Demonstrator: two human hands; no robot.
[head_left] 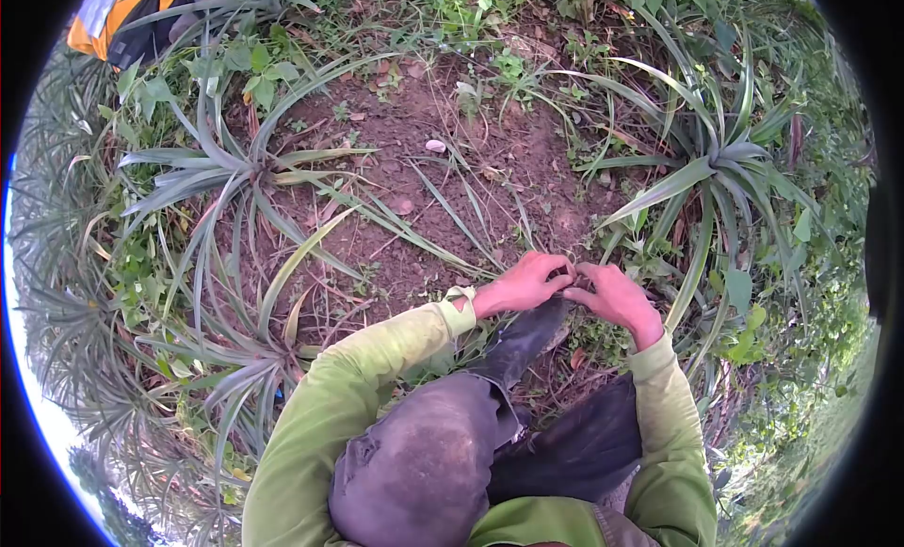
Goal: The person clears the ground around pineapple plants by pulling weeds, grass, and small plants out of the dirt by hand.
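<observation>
My left hand (pixel 529 281) and my right hand (pixel 612 297) meet fingertip to fingertip, just above the toe of a dark boot (pixel 527 338). Both hands have their fingers bent in a pinch. Whatever lies between the fingertips is too small to make out. Long narrow green leaves (pixel 436 249) lie on the brown soil (pixel 414 123) beyond my left hand, their near ends close to it. A small pale object (pixel 435 146) rests on the soil farther off.
Spiky long-leaved plants stand at the upper left (pixel 252 167), lower left (pixel 282 351) and right (pixel 714 163). An orange and black item (pixel 122 27) lies at the top left. My bent knee (pixel 419 458) is close below my left forearm.
</observation>
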